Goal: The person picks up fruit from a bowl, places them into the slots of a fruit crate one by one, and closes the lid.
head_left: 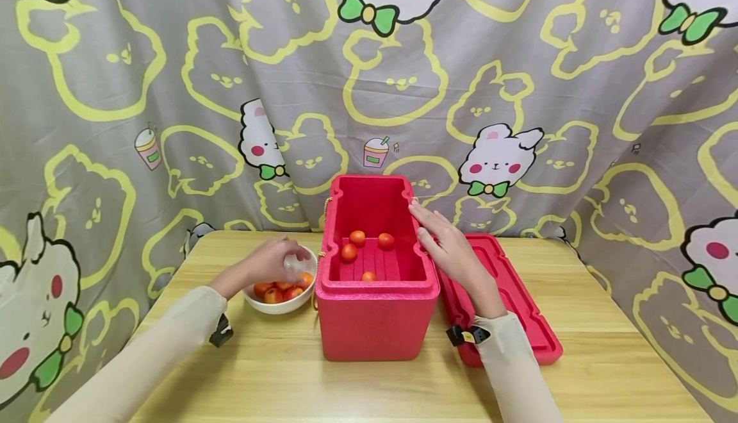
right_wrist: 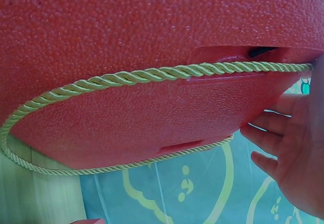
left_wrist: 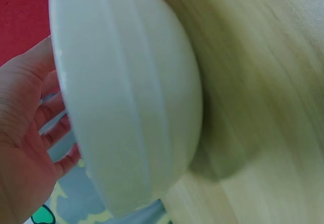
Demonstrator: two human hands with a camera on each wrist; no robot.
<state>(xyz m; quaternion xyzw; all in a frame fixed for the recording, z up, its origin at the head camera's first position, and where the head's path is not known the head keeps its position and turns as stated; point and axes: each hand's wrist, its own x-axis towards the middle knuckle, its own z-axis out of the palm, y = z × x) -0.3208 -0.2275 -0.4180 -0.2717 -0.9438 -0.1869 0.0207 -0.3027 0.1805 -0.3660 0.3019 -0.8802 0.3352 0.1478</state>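
Note:
My left hand (head_left: 275, 261) reaches over a white bowl (head_left: 280, 308) of small round orange-red fruits (head_left: 273, 295), its fingers apart and bent down inside the rim. One fruit (head_left: 305, 279) lies right by the fingertips. The left wrist view shows the bowl's outer wall (left_wrist: 126, 97), which hides the fruit and the finger ends. My right hand (head_left: 452, 247) rests with straight fingers along the right rim of a red foam box (head_left: 377, 327). Several similar fruits (head_left: 385, 241) lie on the floor of the box. Beside my right hand, a gold rope (right_wrist: 167, 73) loops along the box's side.
A red lid (head_left: 521, 307) lies on the wooden table (head_left: 230, 378) to the right of the box, partly under my right forearm in the head view. Behind the table hangs a grey curtain (head_left: 311, 90) with cartoon prints.

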